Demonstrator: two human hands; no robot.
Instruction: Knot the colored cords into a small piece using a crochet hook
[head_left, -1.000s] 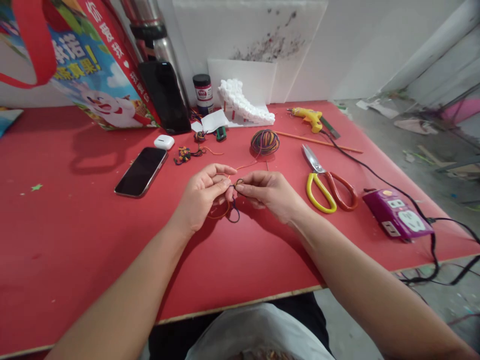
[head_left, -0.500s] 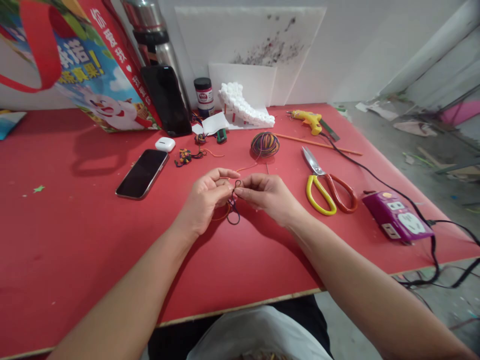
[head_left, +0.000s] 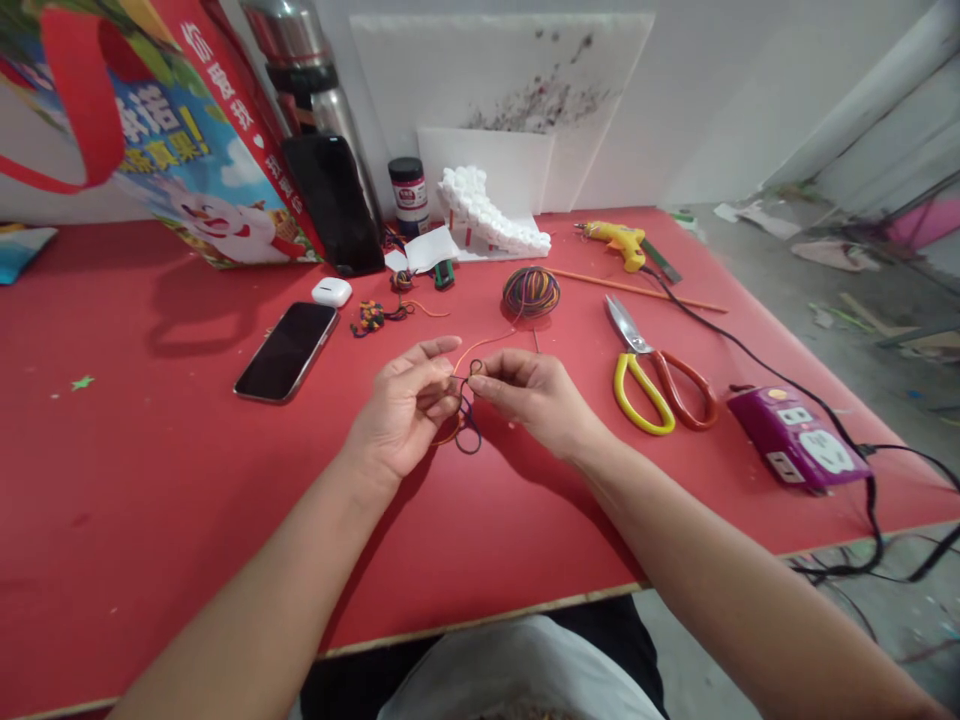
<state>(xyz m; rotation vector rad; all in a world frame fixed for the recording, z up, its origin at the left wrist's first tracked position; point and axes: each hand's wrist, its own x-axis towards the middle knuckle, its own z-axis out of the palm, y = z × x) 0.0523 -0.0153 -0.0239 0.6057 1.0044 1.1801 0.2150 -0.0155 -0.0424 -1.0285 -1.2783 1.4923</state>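
Observation:
Between my two hands, a thin multicolour cord [head_left: 469, 440] forms small dark loops low over the red table. My right hand [head_left: 521, 396] pinches the looped part of the cord between thumb and index finger. My left hand [head_left: 411, 402] is closed around the cord just to the left, with the index finger raised and the other fingers curled. An orange stretch of the cord runs from the hands up to the multicolour ball [head_left: 531, 292] beyond them. The exact crossing of the strands at the fingertips is too small to make out.
Scissors [head_left: 637, 340] and a purple power socket [head_left: 799, 437] lie to the right, a glue gun [head_left: 619, 242] and orange stick [head_left: 645, 290] behind. Left are a phone [head_left: 286, 350], white case [head_left: 331, 291] and knotted cord piece [head_left: 369, 317]. A white model [head_left: 491, 215] stands at the back.
My left hand has shifted slightly left and turned, its thumb drawn back from the right fingertips. My right hand keeps its pinch almost in place.

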